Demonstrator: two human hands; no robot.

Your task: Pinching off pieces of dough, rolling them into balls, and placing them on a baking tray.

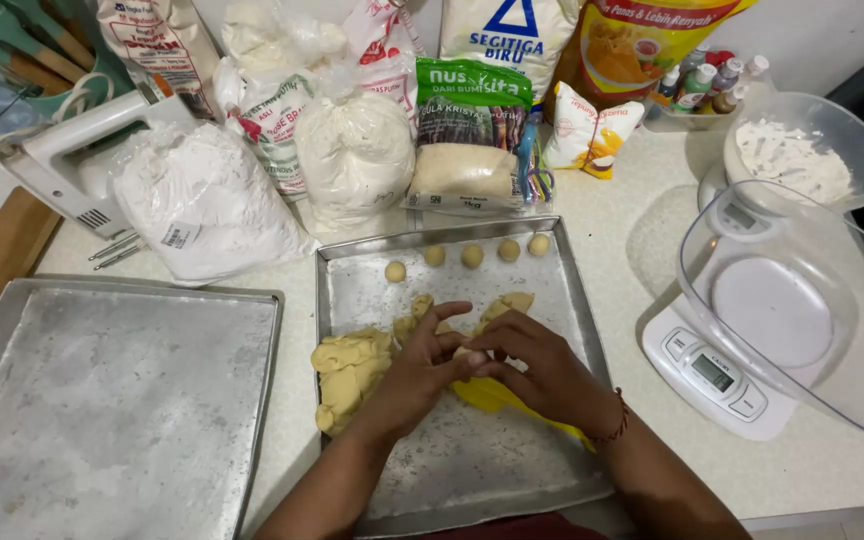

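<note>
Two hands of mine meet over the middle of the metal baking tray (572, 320) in the head view: my left hand (420, 368) and my right hand (534, 368) are curled toward each other, fingertips touching, pinching a small piece of dough (464, 354) between them, most of it hidden by my fingers. A large lump of yellow dough (347, 375) lies on the tray just beside my left hand, toward the tray's left edge, and smaller torn bits (504, 304) sit just beyond my knuckles. A yellow scraper (492, 396) pokes out from under my right hand. Five small dough balls (471, 256) line up near the tray's far edge. A second, empty-looking floured tray (112, 400) rests at the countertop's left side. Along the far edge stand bags of flour and sugar (352, 150), with a white hand mixer (67, 160) toward the far left corner. Near the right edge a white kitchen scale (717, 375) carries a clear bowl (802, 310), and another bowl holding flour (802, 150) sits behind it.
</note>
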